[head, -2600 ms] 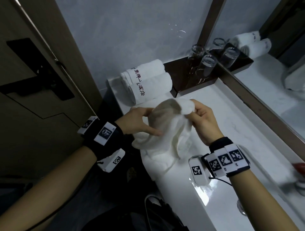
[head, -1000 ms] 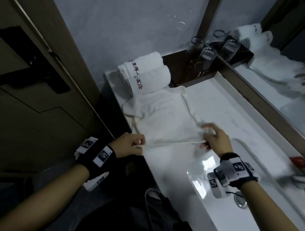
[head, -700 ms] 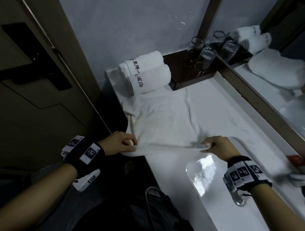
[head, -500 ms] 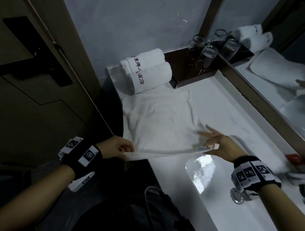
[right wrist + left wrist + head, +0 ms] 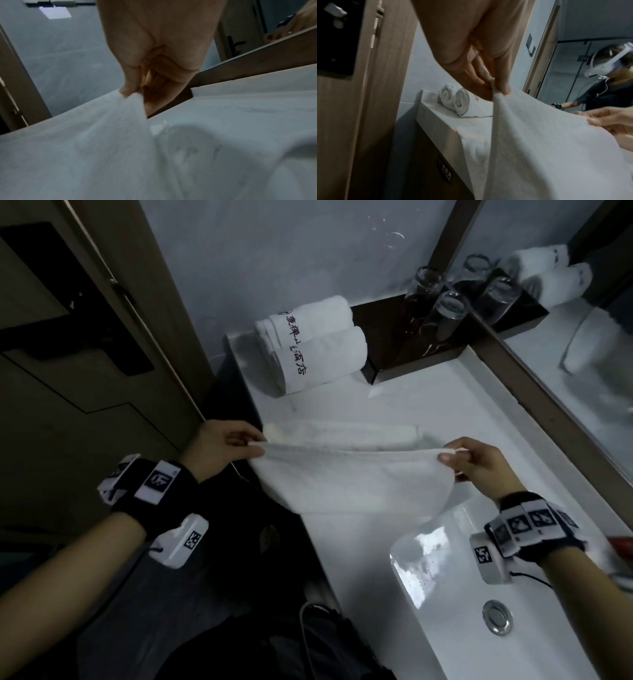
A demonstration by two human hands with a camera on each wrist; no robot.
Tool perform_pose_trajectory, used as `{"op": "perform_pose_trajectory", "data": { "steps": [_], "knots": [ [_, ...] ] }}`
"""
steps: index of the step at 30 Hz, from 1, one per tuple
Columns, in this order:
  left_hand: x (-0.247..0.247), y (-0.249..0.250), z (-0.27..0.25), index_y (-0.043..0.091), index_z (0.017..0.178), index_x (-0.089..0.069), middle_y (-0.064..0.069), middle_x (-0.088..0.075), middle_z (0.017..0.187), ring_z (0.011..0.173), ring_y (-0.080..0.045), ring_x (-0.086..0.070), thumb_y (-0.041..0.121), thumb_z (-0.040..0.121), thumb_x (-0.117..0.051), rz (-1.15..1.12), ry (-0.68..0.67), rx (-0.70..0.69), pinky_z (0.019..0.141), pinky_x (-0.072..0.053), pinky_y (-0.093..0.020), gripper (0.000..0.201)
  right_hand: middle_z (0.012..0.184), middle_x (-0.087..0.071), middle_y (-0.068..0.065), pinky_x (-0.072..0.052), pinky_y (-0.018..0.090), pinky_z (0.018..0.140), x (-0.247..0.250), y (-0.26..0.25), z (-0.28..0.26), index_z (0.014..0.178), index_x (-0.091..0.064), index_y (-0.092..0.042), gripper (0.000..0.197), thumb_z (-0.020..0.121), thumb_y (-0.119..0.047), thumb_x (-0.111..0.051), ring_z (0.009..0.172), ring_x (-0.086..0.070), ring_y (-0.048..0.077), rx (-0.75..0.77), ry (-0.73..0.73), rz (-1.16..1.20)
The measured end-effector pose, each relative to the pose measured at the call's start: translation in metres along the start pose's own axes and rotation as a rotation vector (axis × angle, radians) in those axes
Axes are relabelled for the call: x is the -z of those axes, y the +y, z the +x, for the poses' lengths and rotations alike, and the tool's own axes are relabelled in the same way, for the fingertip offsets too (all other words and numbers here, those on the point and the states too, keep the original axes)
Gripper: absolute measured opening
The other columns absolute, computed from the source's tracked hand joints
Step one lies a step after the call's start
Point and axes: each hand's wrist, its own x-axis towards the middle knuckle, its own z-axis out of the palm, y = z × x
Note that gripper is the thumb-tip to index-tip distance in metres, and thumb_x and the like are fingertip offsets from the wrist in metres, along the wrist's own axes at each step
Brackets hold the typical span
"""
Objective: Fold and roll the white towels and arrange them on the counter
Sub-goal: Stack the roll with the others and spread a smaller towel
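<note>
Your left hand [image 5: 219,448] and right hand [image 5: 479,460] pinch the limp white terry towel's [image 5: 342,481] near corners, lifting toward twelve o'clock; that halves it squarely.

A hotel bathroom — a white counter [image 5: 421,412] with a sunk basin [image 5: 455,604] under a framed mirror [image 5: 582,344], rolled towels [image 5: 318,350] lettered in Chinese, upturned glasses [image 5: 445,306] on a dark tray [image 5: 394,350].

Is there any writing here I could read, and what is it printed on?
"酒店" reads clearly at the near end of the dark characters running across the two rolled towels; the characters above it are too blurred to be sure of.
Wristband markers: black-and-white code patterns, no words.
Dark plate on the cabinet front: too dim to read.
</note>
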Motion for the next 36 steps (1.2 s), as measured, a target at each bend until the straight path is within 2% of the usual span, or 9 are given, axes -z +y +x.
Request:
{"op": "perform_pose_trajectory", "data": {
  "steps": [3,5,9,13,19,24,28,32,36],
  "knots": [
    [-0.006,-0.002,0.030,0.006,0.089,-0.069,-0.008,-0.066,0.084,0.076,-0.015,-0.059,-0.003,0.074,-0.069,0.086,0.089,-0.016,0.072,-0.049,-0.013,0.018,0.071,-0.060,0.011,-0.051,0.028,0.064,-0.012,-0.001,0.030,0.087,-0.059,-0.009,0.007,0.086,-0.015,-0.064,0.066,-0.054,0.023,0.011,0.160,-0.146],
    [-0.011,-0.006,0.050,0.004,0.088,-0.070,-0.009,-0.066,0.083,0.077,-0.018,-0.058,-0.004,0.074,-0.069,0.135,0.114,-0.011,0.072,-0.048,-0.012,0.016,0.076,-0.062,0.009,-0.040,0.027,0.070,-0.019,0.001,0.048,0.089,-0.060,-0.012,0.007,0.086,-0.019,-0.062,0.073,-0.054,0.024,-0.002,0.218,-0.242],
    [-0.016,-0.019,0.080,0.001,0.088,-0.071,-0.009,-0.064,0.078,0.069,-0.016,-0.054,-0.004,0.073,-0.069,0.226,0.158,0.041,0.061,-0.041,0.002,0.015,0.087,-0.064,0.010,-0.036,0.024,0.071,-0.031,0.004,0.076,0.096,-0.060,-0.009,0.013,0.089,-0.020,-0.057,0.080,-0.055,0.024,-0.055,0.231,-0.287],
    [-0.021,-0.027,0.097,-0.001,0.087,-0.071,-0.012,-0.065,0.076,0.060,-0.006,-0.052,-0.005,0.075,-0.067,0.302,0.125,0.051,0.059,-0.041,-0.006,0.013,0.088,-0.063,0.012,-0.037,0.025,0.071,-0.039,0.009,0.094,0.097,-0.060,-0.006,0.015,0.090,-0.019,-0.056,0.080,-0.053,0.024,-0.075,0.235,-0.329],
    [-0.031,-0.038,0.102,-0.004,0.096,-0.067,-0.027,-0.061,0.098,0.090,-0.036,-0.058,-0.006,0.076,-0.064,0.448,0.072,0.062,0.088,-0.047,-0.037,0.020,0.113,-0.051,0.014,-0.041,0.031,0.082,-0.049,0.022,0.104,0.106,-0.056,-0.005,0.027,0.084,-0.018,-0.064,0.089,-0.051,0.026,-0.087,0.275,-0.452],
    [-0.040,-0.040,0.095,0.000,0.116,-0.053,-0.024,-0.042,0.122,0.109,-0.036,-0.047,0.009,0.075,-0.073,0.386,0.016,0.225,0.102,-0.039,-0.039,0.047,0.108,-0.048,0.006,-0.041,0.032,0.083,-0.049,0.018,0.103,0.116,-0.047,-0.006,0.056,0.076,-0.036,-0.073,0.093,-0.047,0.021,-0.286,0.126,-0.433],
    [-0.041,-0.033,0.092,-0.001,0.111,-0.053,-0.020,-0.057,0.106,0.098,-0.034,-0.055,0.011,0.076,-0.073,0.368,-0.033,0.262,0.084,-0.043,-0.033,0.042,0.096,-0.056,0.009,-0.039,0.031,0.073,-0.045,0.011,0.092,0.097,-0.055,-0.006,0.040,0.077,-0.036,-0.072,0.091,-0.053,0.027,-0.362,-0.021,-0.569],
    [-0.037,-0.019,0.085,-0.004,0.087,-0.063,-0.025,-0.058,0.090,0.084,-0.036,-0.057,0.011,0.077,-0.070,0.400,-0.002,0.157,0.072,-0.042,-0.033,0.019,0.098,-0.061,0.012,-0.041,0.031,0.073,-0.043,0.003,0.084,0.086,-0.058,-0.011,0.020,0.079,-0.024,-0.070,0.082,-0.055,0.028,-0.206,0.147,-0.452],
    [-0.023,0.009,0.080,-0.003,0.095,-0.066,-0.012,-0.049,0.089,0.080,-0.024,-0.050,0.008,0.077,-0.071,0.297,0.162,-0.009,0.068,-0.034,-0.019,0.022,0.085,-0.063,0.013,-0.052,0.025,0.054,-0.038,-0.018,0.077,0.074,-0.049,-0.014,0.021,0.082,-0.015,-0.069,0.050,-0.064,0.019,-0.040,0.243,-0.104]
  ]
}}
